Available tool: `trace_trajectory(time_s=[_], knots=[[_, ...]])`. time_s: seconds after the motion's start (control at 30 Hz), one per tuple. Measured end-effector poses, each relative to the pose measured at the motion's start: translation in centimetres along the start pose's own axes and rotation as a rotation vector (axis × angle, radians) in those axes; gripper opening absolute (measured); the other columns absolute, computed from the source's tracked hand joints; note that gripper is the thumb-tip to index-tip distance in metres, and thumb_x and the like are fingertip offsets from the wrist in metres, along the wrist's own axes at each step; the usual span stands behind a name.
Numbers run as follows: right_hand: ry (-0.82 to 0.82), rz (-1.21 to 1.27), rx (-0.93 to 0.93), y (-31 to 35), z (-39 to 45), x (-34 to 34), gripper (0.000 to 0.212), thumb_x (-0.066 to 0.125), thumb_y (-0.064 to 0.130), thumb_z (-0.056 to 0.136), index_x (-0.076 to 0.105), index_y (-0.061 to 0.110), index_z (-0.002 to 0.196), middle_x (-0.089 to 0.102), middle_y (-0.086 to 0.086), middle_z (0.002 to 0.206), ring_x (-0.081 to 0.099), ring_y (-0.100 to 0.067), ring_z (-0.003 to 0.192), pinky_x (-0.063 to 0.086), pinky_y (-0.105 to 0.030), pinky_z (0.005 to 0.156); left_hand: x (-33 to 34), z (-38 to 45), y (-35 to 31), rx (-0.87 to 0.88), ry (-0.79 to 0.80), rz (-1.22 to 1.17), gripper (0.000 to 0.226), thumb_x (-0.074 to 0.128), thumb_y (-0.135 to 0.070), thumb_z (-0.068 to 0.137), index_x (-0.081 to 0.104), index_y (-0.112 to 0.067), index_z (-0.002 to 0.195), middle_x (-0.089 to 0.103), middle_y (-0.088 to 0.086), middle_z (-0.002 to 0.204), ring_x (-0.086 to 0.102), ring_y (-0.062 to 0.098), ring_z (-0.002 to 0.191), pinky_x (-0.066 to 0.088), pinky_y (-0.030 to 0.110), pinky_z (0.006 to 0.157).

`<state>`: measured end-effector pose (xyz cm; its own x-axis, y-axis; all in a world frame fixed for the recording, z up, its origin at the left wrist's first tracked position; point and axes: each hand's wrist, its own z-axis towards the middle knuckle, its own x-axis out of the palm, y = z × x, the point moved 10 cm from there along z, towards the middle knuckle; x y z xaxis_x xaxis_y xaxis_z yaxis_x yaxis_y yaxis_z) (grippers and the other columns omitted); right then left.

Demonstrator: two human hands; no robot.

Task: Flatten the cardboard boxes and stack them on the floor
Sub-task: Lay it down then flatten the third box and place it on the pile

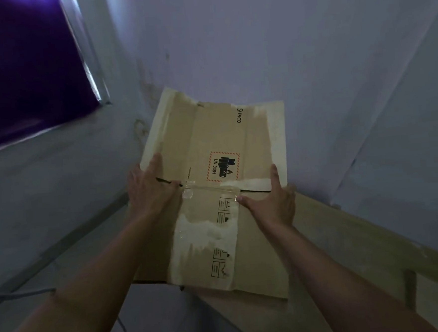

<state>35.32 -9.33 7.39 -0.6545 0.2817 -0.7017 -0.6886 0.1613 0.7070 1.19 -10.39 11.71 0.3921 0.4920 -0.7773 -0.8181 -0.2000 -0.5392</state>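
Roughly speaking, going from the left, a dark purple window pane (24, 62) sits in a pale bluish wall (255, 33), and below it a grey tiled floor (64, 267) runs toward the corner, crossed by a thin dark cable (19, 294). Next comes the left hand (149, 188), its fingers nearly straight and laid flat on the left edge of a brown flattened cardboard box with pale tape strips and a red-bordered UN 3481 label (211, 145); whether the thumb hooks under the edge is hidden. That box seems already collapsed, its flaps spread out flat, and it is carried or lowered in front of the wall corner, above the floor. Beneath and to the right of it lies a larger plain brown cardboard sheet (347, 234), apparently a flattened piece resting low by the wall, which I judge to be the start of the stack. So flattening this box looks finished; what is left is setting it down squarely on the pile, and any further boxes are out of view. Furthest right, the right hand (269, 201) has its thumb spread across the taped seam and its forefinger pointing up along the box's right edge, the remaining fingers tucked behind the cardboard, so its grip looks like a loose clasp on that edge.
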Motion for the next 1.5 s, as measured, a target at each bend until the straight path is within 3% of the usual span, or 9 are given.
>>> trace_trajectory(time_s=[0.27,0.6,0.83,1.07,1.13,1.23,1.37,1.43,1.5], knots=[[0.074,-0.066,0.034,8.6,-2.6,11.3,0.125,0.083,0.071,0.056,0.011,0.047,0.155,0.031,-0.019,0.144,0.041,-0.036,0.13,0.039,-0.042,0.105,-1.5,6.2,13.0,0.034,0.069,0.05,0.088,0.068,-0.059,0.078,0.021,-0.038,0.149,0.035,0.01,0.116,0.041,0.03,0.11,0.044,0.046,0.096],[0.141,-0.076,0.083,16.2,-3.3,23.0,0.126,0.082,0.074,0.053,0.013,0.047,0.155,0.035,-0.017,0.14,0.042,-0.036,0.128,0.042,-0.046,0.106,-3.3,14.3,23.3,0.072,0.094,0.113,0.088,0.065,-0.053,0.077,0.023,-0.031,0.152,0.034,0.009,0.115,0.038,0.029,0.11,0.039,0.04,0.097],[0.21,-0.109,0.1,19.8,-0.3,32.8,0.127,0.081,0.077,0.051,0.014,0.045,0.155,0.036,-0.022,0.142,0.043,-0.04,0.129,0.044,-0.049,0.105,-0.8,21.2,30.6,0.072,0.137,0.177,0.089,0.064,-0.055,0.077,0.023,-0.027,0.151,0.02,0.0,0.104,0.035,0.027,0.106,0.038,0.039,0.095],[0.295,-0.041,0.205,22.8,3.0,44.3,0.125,0.083,0.07,0.054,0.013,0.046,0.154,0.042,-0.013,0.145,0.043,-0.037,0.133,0.043,-0.051,0.107,3.3,29.2,38.3,0.021,0.233,0.259,0.091,0.067,-0.055,0.079,0.024,-0.025,0.153,0.034,0.01,0.115,0.037,0.031,0.107,0.035,0.038,0.095],[0.321,-0.005,0.208,24.6,3.7,47.0,0.122,0.083,0.068,0.057,0.012,0.046,0.155,0.046,-0.009,0.146,0.046,-0.034,0.132,0.045,-0.049,0.105,3.9,31.2,40.5,-0.012,0.25,0.248,0.09,0.067,-0.053,0.08,0.024,-0.025,0.154,0.032,0.008,0.114,0.035,0.031,0.108,0.034,0.038,0.096],[0.368,0.11,0.258,26.7,4.3,51.4,0.108,0.084,0.045,0.074,0.015,0.039,0.157,0.041,-0.006,0.151,0.042,-0.028,0.135,0.037,-0.038,0.108,4.5,34.1,44.0,-0.043,0.278,0.277,0.086,0.066,-0.046,0.081,0.024,-0.025,0.153,0.034,0.01,0.115,0.036,0.033,0.109,0.034,0.04,0.098],[0.366,0.194,0.298,29.1,5.9,55.7,0.103,0.082,0.032,0.079,0.016,0.034,0.158,0.04,-0.005,0.151,0.04,-0.026,0.138,0.035,-0.028,0.107,5.8,39.1,46.9,-0.014,0.279,0.329,0.083,0.064,-0.045,0.082,0.025,-0.024,0.153,0.036,0.015,0.117,0.038,0.035,0.107,0.035,0.043,0.097],[0.346,0.145,0.334,29.5,6.8,57.4,0.099,0.081,0.033,0.082,0.017,0.033,0.158,0.042,-0.007,0.147,0.044,-0.024,0.134,0.035,-0.023,0.102,7.7,41.4,48.4,-0.028,0.318,0.325,0.08,0.061,-0.045,0.084,0.025,-0.025,0.153,0.035,0.014,0.119,0.037,0.034,0.109,0.034,0.043,0.099],[0.29,0.045,0.347,29.9,8.0,58.6,0.099,0.08,0.044,0.079,0.019,0.038,0.157,0.038,-0.012,0.144,0.047,-0.028,0.128,0.04,-0.028,0.102,9.9,43.6,49.7,-0.043,0.357,0.308,0.078,0.059,-0.042,0.085,0.025,-0.027,0.153,0.036,0.014,0.122,0.036,0.034,0.112,0.033,0.042,0.1]])
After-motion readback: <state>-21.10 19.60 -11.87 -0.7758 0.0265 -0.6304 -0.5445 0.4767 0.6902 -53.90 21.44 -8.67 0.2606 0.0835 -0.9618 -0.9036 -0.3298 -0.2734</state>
